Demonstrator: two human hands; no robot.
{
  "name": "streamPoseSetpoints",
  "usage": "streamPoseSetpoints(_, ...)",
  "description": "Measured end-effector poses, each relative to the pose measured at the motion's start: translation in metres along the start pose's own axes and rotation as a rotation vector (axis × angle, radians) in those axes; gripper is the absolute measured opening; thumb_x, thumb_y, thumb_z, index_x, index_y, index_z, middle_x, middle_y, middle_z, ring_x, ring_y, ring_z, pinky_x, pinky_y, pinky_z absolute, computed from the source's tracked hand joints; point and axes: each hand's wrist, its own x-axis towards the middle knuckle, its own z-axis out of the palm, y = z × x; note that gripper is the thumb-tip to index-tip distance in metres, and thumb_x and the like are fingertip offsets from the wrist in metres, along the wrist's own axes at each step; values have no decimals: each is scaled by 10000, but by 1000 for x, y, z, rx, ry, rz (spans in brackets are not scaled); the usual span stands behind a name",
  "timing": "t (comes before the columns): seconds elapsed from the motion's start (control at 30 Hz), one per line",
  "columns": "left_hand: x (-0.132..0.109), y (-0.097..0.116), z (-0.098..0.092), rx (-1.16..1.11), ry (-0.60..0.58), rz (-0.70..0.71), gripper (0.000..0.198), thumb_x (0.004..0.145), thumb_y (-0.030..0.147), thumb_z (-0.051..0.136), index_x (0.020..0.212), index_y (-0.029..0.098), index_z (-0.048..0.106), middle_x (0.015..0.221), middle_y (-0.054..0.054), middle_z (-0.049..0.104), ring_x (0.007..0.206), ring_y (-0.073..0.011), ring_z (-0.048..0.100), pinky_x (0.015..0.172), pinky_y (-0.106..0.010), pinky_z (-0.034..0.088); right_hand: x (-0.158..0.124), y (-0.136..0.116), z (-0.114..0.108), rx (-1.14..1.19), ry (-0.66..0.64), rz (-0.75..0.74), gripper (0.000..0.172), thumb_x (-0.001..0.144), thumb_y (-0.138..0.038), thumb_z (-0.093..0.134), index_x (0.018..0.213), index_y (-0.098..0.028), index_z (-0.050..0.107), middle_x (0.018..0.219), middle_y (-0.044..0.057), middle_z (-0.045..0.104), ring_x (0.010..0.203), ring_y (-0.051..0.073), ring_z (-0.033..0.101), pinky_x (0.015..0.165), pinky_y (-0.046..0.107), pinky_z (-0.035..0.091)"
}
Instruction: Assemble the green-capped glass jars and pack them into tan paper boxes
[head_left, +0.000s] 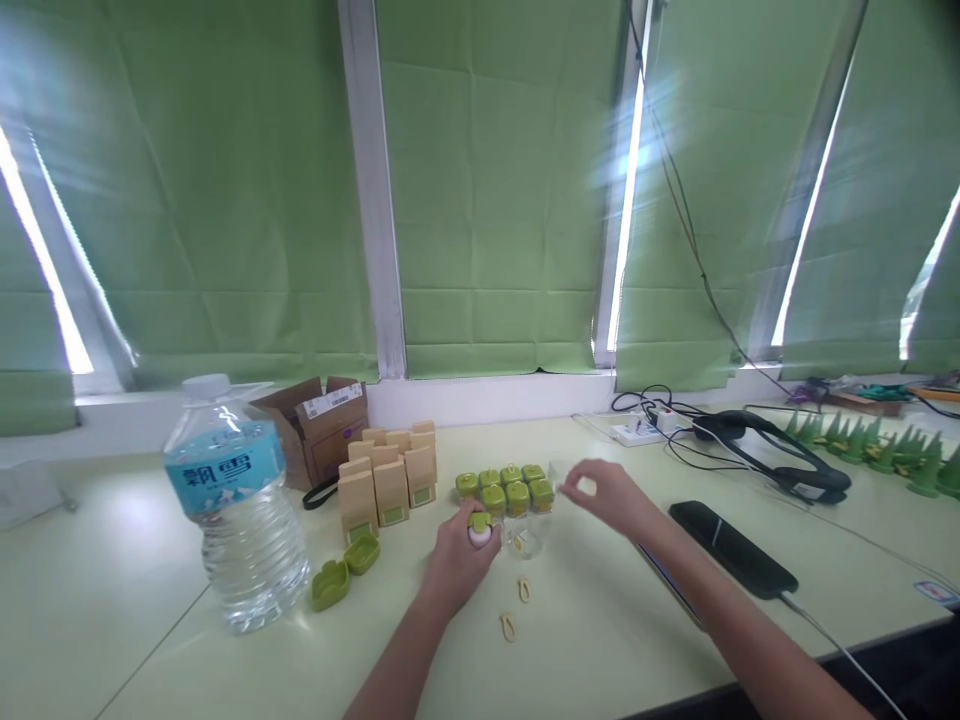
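Observation:
My left hand (459, 558) is wrapped round a small green-topped container (480, 524) with a round white face turned up. Just right of it lies a clear round plastic piece (525, 542) with a small yellow bit in it. My right hand (606, 492) hovers above the table, thumb and forefinger pinched together; what they hold, if anything, cannot be made out. A clear plastic cup-like piece (559, 472) shows right beside those fingertips. Two small yellow loops (508, 628) lie in front of my hands. Behind them stand several small clear boxes with green lids (517, 494).
Several tan paper-like packets (391, 492), two green lids (330, 586), a cardboard box (319, 425) and a large water bottle (240, 510) stand left. To the right are a phone (733, 548), a black headset (795, 460), cables, a power strip (637, 434) and green cones (885, 452).

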Motion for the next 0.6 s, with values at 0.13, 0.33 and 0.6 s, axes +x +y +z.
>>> streamPoseSetpoints(0.13,-2,1,0,-71,-85,-55,212,842,418,601,886,230,514,640,45,571,466,-124,555,503,-231,411,-63,-21,13,-77,-109,45,221,908,-365,569,832,-251,743,964,80,747,965,260,668,852,360,506)
streamPoseSetpoints(0.33,-4,4,-2,-101,-107,-45,221,828,412,619,926,224,555,659,37,599,461,-133,587,492,-239,445,-86,-50,35,-156,-174,-11,256,947,-267,508,917,-226,759,991,100,744,1049,276,629,915,367,458)
streamPoseSetpoints(0.6,-6,6,-6,-82,-114,43,205,823,379,637,941,212,619,765,-15,692,539,-146,626,549,-248,473,-66,-64,51,-242,-199,-50,287,964,-205,452,904,-196,733,1014,124,723,1020,291,623,848,371,445)
